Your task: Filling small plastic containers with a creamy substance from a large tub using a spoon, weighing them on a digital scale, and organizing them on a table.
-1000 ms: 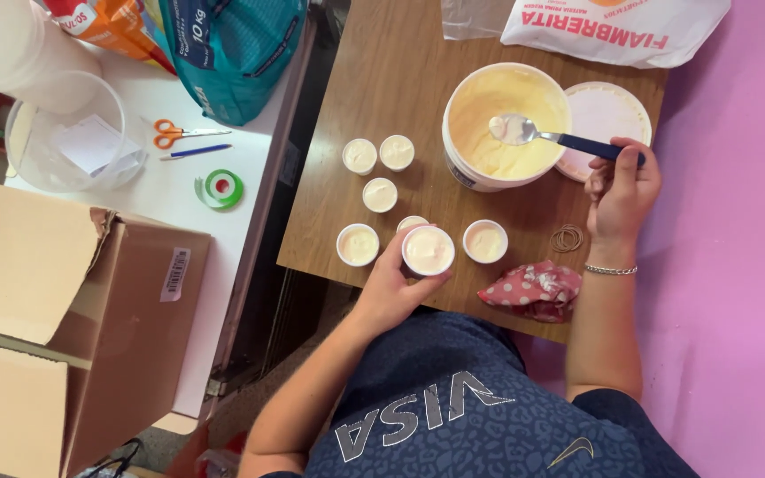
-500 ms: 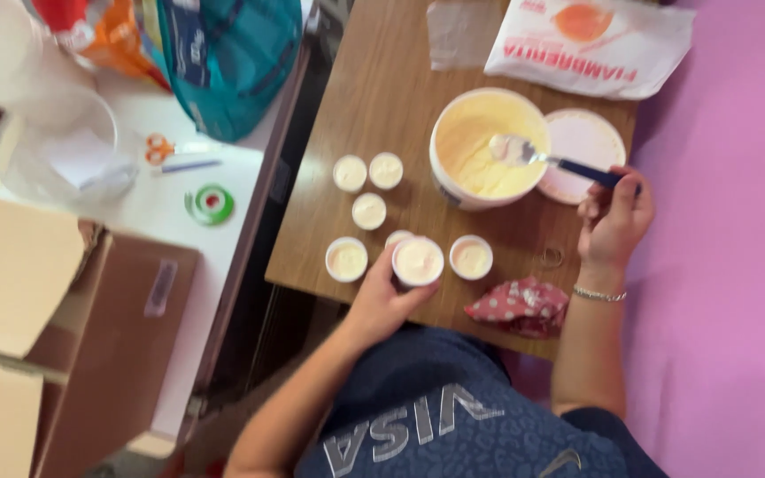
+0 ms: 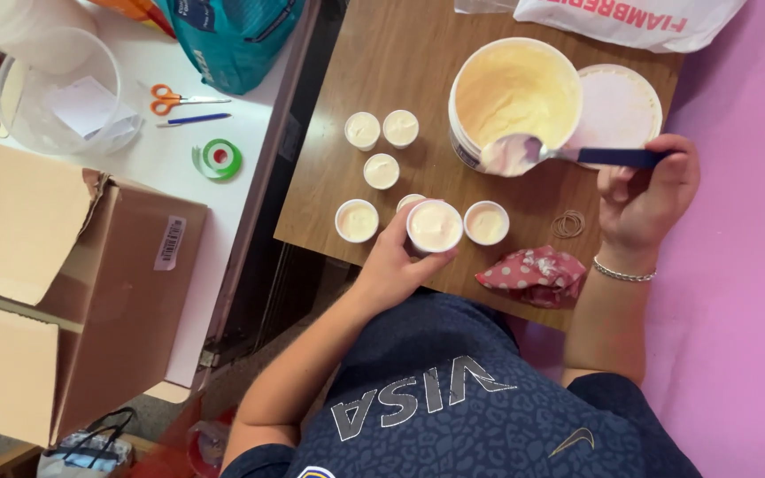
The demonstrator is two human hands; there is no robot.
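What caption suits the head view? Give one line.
Left hand holds a small filled cup; right hand holds a loaded spoon over the cream tub.

Left fingers point(image 3: 397, 232) wrap a filled cup point(image 3: 434, 225), while right fingers point(image 3: 632, 180) pinch a spoon point(image 3: 542, 155) over the tub point(image 3: 514, 96) rim.

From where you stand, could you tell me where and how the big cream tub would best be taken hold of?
Probably by the outer wall of the big tub, gripped from its left side. Its open top is full of cream, the spoon in the right hand crosses the right rim, and the lid lies against that side.
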